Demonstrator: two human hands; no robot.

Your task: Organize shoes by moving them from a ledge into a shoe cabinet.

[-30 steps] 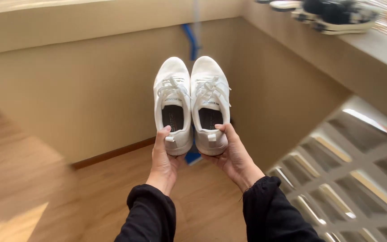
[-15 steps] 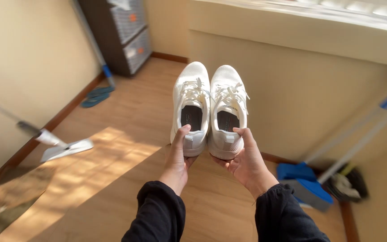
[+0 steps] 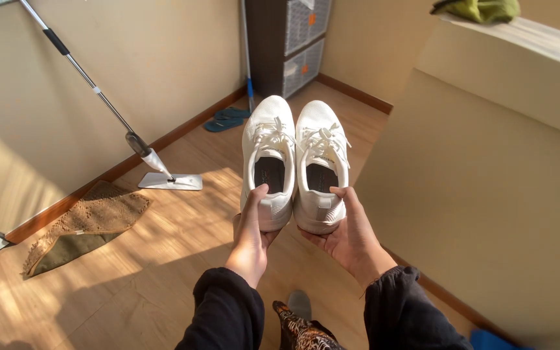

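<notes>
My black sleeves [image 3: 228, 314] frame the bottom of the view, and between them I see a patterned trouser leg [image 3: 303, 332] over the wooden floor [image 3: 163, 259]. My left hand [image 3: 252, 236] is closed on the heel of the left shoe [image 3: 268, 162], thumb hooked over the collar and fingers curled beneath the sole. My right hand [image 3: 351, 233] cups the heel of the right shoe [image 3: 319, 165] the same way, thumb on the rim. I hold the two shoes side by side, touching, in the air at chest level, toes pointing away. They are white knit trainers with white laces tied in bows, dark grey insoles and small pull tabs at the heels, and they look clean.

Farther left on the floor lies a brown mat [image 3: 92, 220], then a flat mop [image 3: 157, 172] leaning on the wall. Beyond the toes lie teal flip-flops [image 3: 226, 119] and a dark drawer unit [image 3: 296, 42]. A beige half wall [image 3: 487, 181] rises on my right.
</notes>
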